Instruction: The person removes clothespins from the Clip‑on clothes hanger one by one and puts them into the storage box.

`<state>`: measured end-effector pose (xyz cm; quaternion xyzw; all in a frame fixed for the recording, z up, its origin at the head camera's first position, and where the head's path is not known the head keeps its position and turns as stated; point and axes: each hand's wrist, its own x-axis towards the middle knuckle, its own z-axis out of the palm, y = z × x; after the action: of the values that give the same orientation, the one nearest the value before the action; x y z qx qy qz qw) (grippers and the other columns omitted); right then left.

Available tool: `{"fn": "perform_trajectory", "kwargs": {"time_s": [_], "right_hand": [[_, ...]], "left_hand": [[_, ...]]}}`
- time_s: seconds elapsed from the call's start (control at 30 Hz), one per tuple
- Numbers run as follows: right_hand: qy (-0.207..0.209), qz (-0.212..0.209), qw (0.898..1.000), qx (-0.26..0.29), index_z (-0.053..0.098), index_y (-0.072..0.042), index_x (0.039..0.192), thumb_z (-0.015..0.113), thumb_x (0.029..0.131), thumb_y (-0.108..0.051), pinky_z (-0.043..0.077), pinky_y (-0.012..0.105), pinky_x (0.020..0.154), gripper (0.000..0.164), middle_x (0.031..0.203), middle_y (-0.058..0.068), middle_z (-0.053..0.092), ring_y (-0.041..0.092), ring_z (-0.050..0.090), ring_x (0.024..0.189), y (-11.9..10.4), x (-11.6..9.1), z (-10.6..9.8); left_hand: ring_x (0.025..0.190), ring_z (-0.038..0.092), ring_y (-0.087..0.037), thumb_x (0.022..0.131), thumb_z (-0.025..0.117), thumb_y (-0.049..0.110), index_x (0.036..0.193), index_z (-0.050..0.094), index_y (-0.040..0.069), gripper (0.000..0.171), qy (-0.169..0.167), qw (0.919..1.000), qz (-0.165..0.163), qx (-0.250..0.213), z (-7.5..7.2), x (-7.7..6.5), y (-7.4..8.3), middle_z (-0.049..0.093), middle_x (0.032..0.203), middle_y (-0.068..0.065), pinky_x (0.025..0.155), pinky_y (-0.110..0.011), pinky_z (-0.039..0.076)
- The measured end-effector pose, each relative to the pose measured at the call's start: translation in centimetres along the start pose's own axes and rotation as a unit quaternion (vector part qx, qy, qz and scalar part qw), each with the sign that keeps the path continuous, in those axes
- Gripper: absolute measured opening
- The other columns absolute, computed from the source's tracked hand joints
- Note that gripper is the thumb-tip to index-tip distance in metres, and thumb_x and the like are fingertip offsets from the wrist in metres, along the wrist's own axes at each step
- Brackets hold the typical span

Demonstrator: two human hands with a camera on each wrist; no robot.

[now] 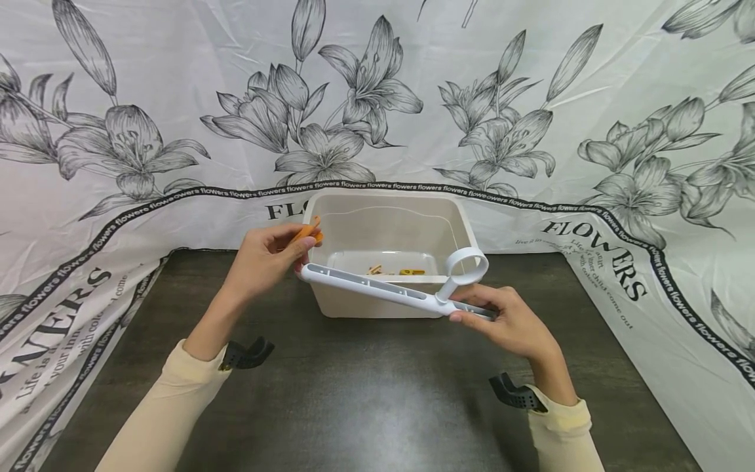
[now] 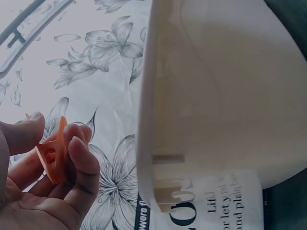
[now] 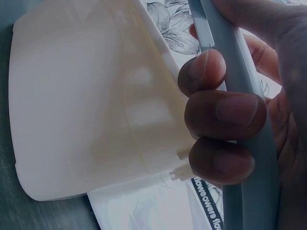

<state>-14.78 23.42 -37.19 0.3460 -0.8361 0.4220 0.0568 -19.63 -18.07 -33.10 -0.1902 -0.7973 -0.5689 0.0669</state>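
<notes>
My left hand pinches an orange clothespin between thumb and fingers over the bin's left rim. In the left wrist view, the orange clothespin shows clearly, its legs pointing up. My right hand grips one end of a long white slotted plastic bar with a ring on a short stem. The bar slants across the bin's front, its far end right beside my left fingers. In the right wrist view, several curled fingers wrap round the bar.
A cream plastic bin stands at the back of the dark table. On its floor lie a yellow clothespin and a few small orange-brown pieces. A flower-print cloth hangs behind and along both sides.
</notes>
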Motion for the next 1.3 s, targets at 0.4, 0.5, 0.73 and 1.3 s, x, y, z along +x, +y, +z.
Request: {"fn": "perform_trajectory", "kwargs": {"time_s": [0.4, 0.5, 0.73, 1.3], "right_hand": [[0.003, -0.007, 1.0, -0.002, 0.073, -0.024, 0.111, 0.08, 0.087, -0.003, 0.052, 0.021, 0.062, 0.032, 0.091, -0.006, 0.076, 0.004, 0.061, 0.073, 0.1, 0.1, 0.1], [0.003, -0.005, 1.0, -0.004, 0.073, -0.024, 0.111, 0.08, 0.087, -0.003, 0.052, 0.021, 0.063, 0.032, 0.091, -0.006, 0.076, 0.004, 0.061, 0.073, 0.1, 0.1, 0.1], [0.006, 0.0, 1.0, -0.006, 0.073, -0.025, 0.11, 0.082, 0.085, -0.004, 0.052, 0.024, 0.063, 0.033, 0.09, -0.007, 0.076, 0.005, 0.061, 0.073, 0.3, 0.1, 0.2], [-0.01, 0.021, 1.0, 0.003, 0.072, -0.028, 0.11, 0.081, 0.087, -0.008, 0.053, 0.023, 0.064, 0.032, 0.092, -0.007, 0.077, 0.005, 0.064, 0.073, 0.7, 0.0, 0.3]], "left_hand": [[0.073, 0.069, -0.015, 0.099, 0.071, 0.031, 0.12, 0.075, 0.011, 0.029, -0.026, 0.9932, -0.007, 0.113, 0.0, 2.9, 1.2, 0.075, 0.091, -0.011, 0.053, -0.026, 0.048], [0.073, 0.068, -0.013, 0.099, 0.072, 0.028, 0.118, 0.076, 0.011, 0.027, -0.029, 0.9914, 0.001, 0.128, 0.0, 3.8, 1.1, 0.076, 0.095, -0.012, 0.054, -0.025, 0.047], [0.073, 0.067, -0.012, 0.098, 0.072, 0.03, 0.122, 0.075, 0.011, 0.031, -0.044, 0.9868, -0.006, 0.156, 0.3, 5.3, 0.9, 0.076, 0.097, -0.012, 0.054, -0.023, 0.049], [0.095, 0.075, -0.027, 0.104, 0.063, 0.036, 0.137, 0.065, 0.011, 0.042, -0.068, 0.9843, -0.021, 0.161, 0.1, 5.2, 0.3, 0.071, 0.131, -0.012, 0.083, -0.041, 0.062]]}}
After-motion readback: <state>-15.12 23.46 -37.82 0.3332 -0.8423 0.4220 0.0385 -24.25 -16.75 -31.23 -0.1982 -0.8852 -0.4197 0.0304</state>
